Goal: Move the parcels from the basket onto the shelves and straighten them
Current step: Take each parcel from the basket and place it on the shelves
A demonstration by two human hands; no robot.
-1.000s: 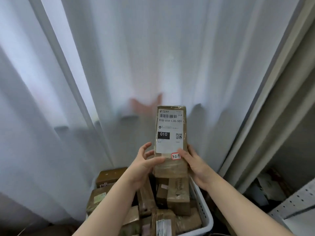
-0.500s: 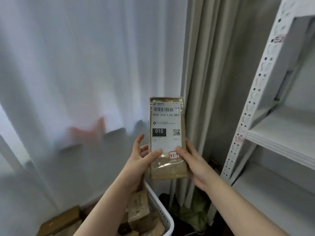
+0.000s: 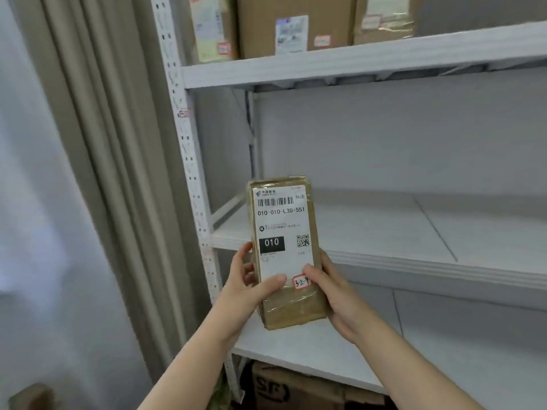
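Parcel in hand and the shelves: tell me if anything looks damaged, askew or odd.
Nothing stands out. The parcel is held upright by the left hand and right hand, its label flat and its tape wrap wrinkled but untorn. Three boxes on the top shelf stand upright side by side.

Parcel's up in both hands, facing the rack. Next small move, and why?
Probably push the parcel forward and set it down on the middle shelf. The left hand and right hand grip its lower half, holding it upright with the label toward the camera, and that shelf's board lies right behind it. The upper shelf already carries boxes.
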